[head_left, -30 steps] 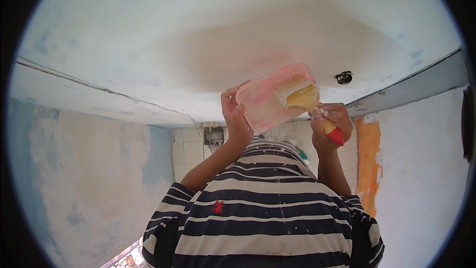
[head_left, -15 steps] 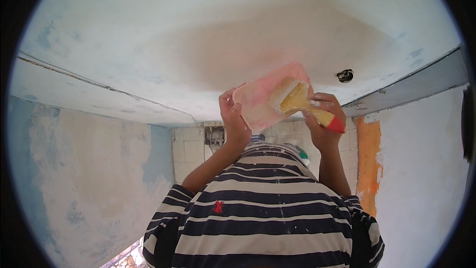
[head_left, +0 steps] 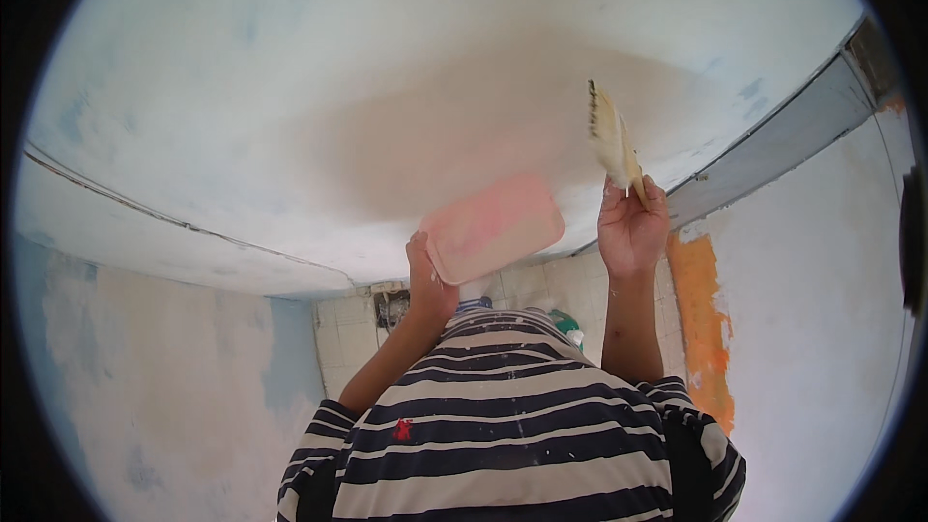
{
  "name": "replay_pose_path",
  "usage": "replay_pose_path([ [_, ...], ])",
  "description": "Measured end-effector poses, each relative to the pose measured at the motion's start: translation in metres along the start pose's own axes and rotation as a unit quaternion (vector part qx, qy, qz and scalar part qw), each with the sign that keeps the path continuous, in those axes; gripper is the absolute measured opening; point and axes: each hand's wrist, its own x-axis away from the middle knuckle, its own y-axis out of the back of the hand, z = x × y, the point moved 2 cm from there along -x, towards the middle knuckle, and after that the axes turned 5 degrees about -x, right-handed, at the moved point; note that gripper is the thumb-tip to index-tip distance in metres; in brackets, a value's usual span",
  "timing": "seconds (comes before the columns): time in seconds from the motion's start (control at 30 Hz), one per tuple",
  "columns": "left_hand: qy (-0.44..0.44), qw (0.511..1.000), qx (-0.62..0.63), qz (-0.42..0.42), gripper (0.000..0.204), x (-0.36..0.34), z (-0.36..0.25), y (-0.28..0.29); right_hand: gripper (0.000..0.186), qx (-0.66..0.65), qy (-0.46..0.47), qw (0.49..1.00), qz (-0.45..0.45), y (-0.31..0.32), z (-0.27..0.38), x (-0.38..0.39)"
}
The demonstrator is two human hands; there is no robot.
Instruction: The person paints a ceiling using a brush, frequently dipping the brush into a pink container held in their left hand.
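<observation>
Paint [head_left: 295, 348] in blue edges the pale patch on the left wall [head_left: 184, 367]. Next comes the left hand [head_left: 433, 288], its fingers [head_left: 418, 247] gripping the left end of the pink tray [head_left: 498, 227], which sits tilted in front of the pale facing wall [head_left: 435, 68]. Below it lies the striped shirt [head_left: 503, 445], flecked with white. Right of the tray and apart from it, the brush [head_left: 609, 135] points bristles-up, seen nearly edge-on; whether it touches the wall cannot be told. The right hand [head_left: 634, 232] pinches its lower part between thumb and fingers. Farther right, an orange strip [head_left: 698, 319] borders a whitish wall [head_left: 802, 329].
</observation>
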Motion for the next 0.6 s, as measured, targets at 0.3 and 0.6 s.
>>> replay_pose_path([
  [0.3, 0.060, 0.993, -0.059, 0.081, 0.046, 0.006, 0.001, 0.015, 0.023, 0.082, 0.083, 0.990, 0.080, -0.013, 0.026, -0.002],
  [0.6, 0.105, 0.990, -0.043, 0.080, 0.051, 0.018, -0.004, -0.002, 0.018, 0.256, 0.241, 0.924, 0.153, -0.129, 0.070, -0.017],
])
